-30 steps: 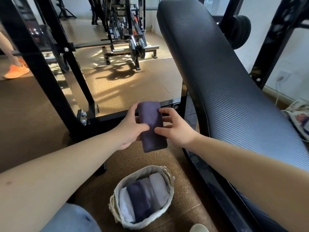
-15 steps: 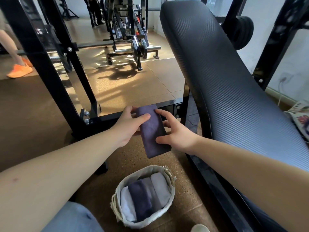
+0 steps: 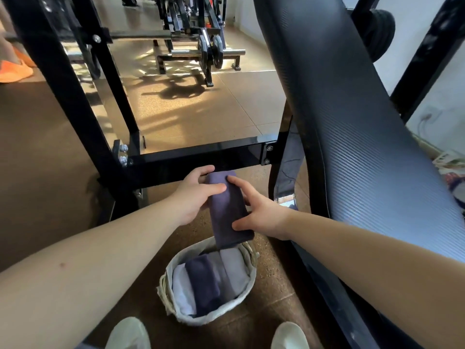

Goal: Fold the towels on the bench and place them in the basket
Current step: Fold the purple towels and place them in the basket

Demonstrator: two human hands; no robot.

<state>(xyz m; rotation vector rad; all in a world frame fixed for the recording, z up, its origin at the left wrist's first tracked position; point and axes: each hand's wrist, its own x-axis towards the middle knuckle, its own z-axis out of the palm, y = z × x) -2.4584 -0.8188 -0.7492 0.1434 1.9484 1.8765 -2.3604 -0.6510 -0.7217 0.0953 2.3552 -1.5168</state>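
Just above the basket, a folded dark purple towel hangs between both hands. The left hand grips its upper end, and the right hand pinches its right edge. Inside the basket lie folded towels. The bench stands right of the basket.

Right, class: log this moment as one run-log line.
left hand: holds purple towel | right hand: holds same towel | towel: folded, above basket | basket: folded towels inside
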